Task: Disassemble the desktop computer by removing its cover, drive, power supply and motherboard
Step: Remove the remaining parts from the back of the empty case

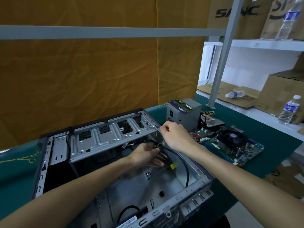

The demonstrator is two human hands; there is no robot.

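Note:
The open grey computer case point(115, 139) lies on the green table with its inside bare. My left hand point(146, 156) reaches under the drive cage and holds black cables near a yellow connector point(174, 165). A black cable point(184, 163) loops across the case floor. My right hand point(175, 133) is curled at the case's far right corner, pinching something small that I cannot make out. Outside the case, to the right, stand the grey power supply point(185, 114), a hard drive point(213, 122) and the motherboard point(230, 143) with its black fan.
An orange cloth point(98, 71) hangs behind the table. A metal shelf point(263, 45) at right holds cardboard boxes and water bottles point(288, 111). A grey upright post point(220, 63) stands near the power supply. The green table point(263, 125) edge runs along the right.

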